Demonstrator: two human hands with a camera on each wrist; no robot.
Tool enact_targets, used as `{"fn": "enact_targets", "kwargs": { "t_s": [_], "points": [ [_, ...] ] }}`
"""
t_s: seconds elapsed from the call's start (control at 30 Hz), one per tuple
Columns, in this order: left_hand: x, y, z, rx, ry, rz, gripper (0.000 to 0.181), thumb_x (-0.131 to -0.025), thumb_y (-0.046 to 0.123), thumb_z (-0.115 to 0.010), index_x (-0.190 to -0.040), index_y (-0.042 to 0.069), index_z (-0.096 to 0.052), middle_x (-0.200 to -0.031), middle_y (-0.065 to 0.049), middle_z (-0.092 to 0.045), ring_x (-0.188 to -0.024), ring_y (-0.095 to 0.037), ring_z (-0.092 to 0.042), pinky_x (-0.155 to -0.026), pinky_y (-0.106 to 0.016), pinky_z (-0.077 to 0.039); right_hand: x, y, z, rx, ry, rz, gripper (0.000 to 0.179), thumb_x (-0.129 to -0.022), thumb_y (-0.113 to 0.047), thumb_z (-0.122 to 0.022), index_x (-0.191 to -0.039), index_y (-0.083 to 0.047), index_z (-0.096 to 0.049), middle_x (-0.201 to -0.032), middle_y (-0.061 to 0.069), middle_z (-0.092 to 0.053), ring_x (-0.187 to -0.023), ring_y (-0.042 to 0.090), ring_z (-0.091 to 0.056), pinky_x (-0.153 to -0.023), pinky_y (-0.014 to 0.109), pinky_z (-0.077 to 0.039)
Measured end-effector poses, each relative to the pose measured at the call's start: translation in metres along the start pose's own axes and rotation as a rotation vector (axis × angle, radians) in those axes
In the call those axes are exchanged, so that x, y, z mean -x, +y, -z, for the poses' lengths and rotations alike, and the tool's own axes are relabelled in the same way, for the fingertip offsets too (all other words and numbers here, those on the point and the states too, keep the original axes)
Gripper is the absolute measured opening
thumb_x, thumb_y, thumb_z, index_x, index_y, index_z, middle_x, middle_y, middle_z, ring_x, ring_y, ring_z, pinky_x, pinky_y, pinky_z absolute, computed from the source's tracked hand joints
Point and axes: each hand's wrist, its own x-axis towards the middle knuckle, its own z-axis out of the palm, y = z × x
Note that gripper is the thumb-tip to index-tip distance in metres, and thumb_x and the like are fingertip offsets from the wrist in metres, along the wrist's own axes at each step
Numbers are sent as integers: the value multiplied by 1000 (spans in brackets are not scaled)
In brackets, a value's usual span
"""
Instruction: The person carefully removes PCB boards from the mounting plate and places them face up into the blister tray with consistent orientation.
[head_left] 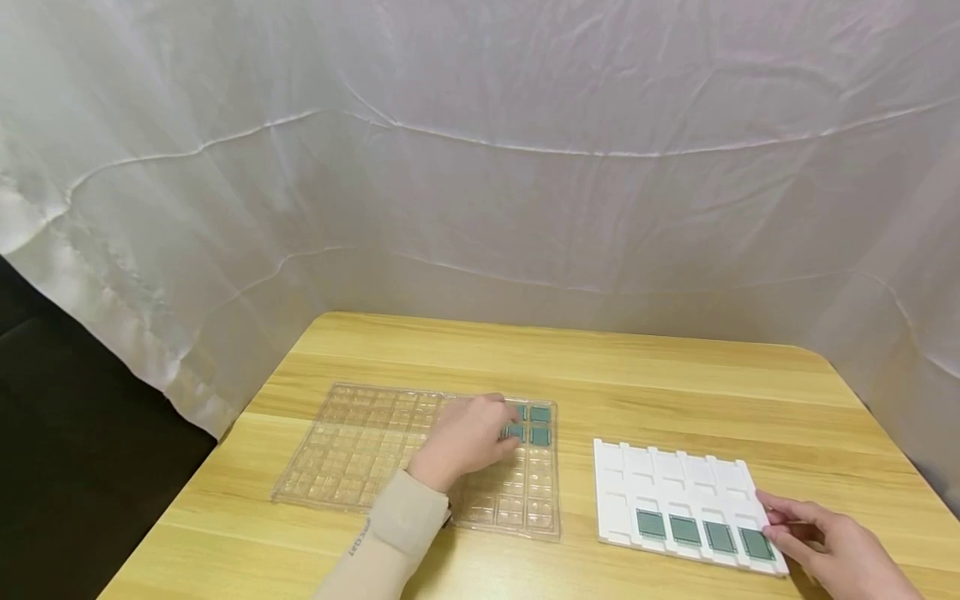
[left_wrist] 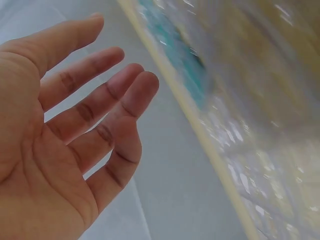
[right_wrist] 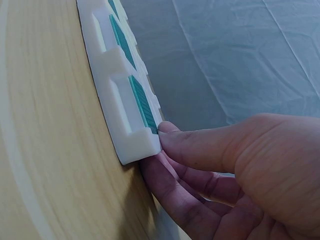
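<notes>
1. Left hand (head_left: pixel 467 440): fingers loosely bent and spread, nothing visible in them. It is over the transparent plastic tray with moulded square pockets (head_left: pixel 330 450); contact with the tray is unclear.
2. Flat green square chips (head_left: pixel 540 436) sit in the clear tray's pockets at the left hand's fingertips, some partly hidden by them. Risk: a fingertip nudges a neighbour out of its pocket, since the pockets are close together and the fingers spread wide.
3. Clear tray looks thin and light, and no hand is seen steadying it. Sideways pressure from the left hand could slide it on the light wood-grain tabletop (head_left: pixel 600 367) or make it flex, unseating chips.
4. Right hand (head_left: pixel 843 542): pinches the near corner of the white rectangular compartment tray (head_left: pixel 633 458), thumb above, fingers below. Nothing else in its grip.
5. Four larger-looking green chips (head_left: pixel 720 537) lie in the white tray's near row, left of the right hand. Thumb tip is right by the closest one; contact unclear. A thumb slip could push that chip askew.
6. If the right hand lifts or twists that corner, the white tray could tilt and the chips slide, as nothing visible covers them.
</notes>
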Motion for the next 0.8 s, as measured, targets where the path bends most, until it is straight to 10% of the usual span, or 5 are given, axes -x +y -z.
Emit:
{"fn": "enact_targets", "kwargs": {
  "t_s": [0.8],
  "points": [
    [-7,85,-16,-121,10,-279,18,-99,40,-77,-112,29,-78,-94,14,-69,-69,2,-54,-52,-16,-40,3,3,-4,-8,88,73,53,-101,-29,-76,-142,2,-66,-108,5,-81,-81,-16,-56,-71,21,-51]
  ]
}}
